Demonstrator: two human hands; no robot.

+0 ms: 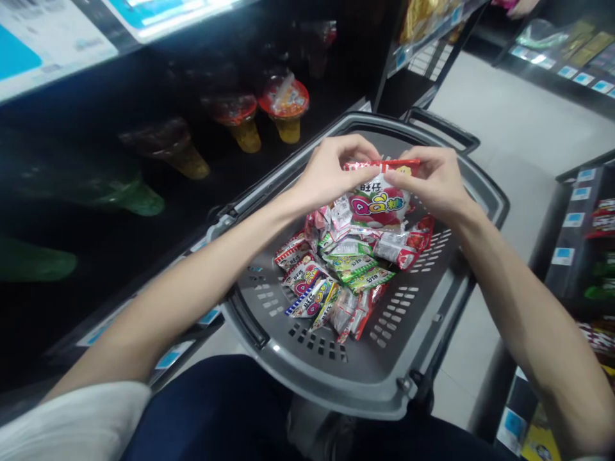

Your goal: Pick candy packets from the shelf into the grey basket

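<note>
Both my hands hold one red and white candy bag [379, 202] by its top edge, above a grey shopping basket [365, 378]. My left hand [331, 169] pinches the bag's upper left corner. My right hand [432, 179] pinches the upper right part, fingers closed. Under the bag, several small snack packets [336, 275] in red, green and white lie in a heap on the basket floor.
A dark shelf on the left carries cone-shaped cups with red lids [286, 109] and green ones [134, 195]. More shelves with price tags [571, 221] stand on the right. A pale tiled aisle [504, 121] runs ahead. My dark trousers [216, 410] are below the basket.
</note>
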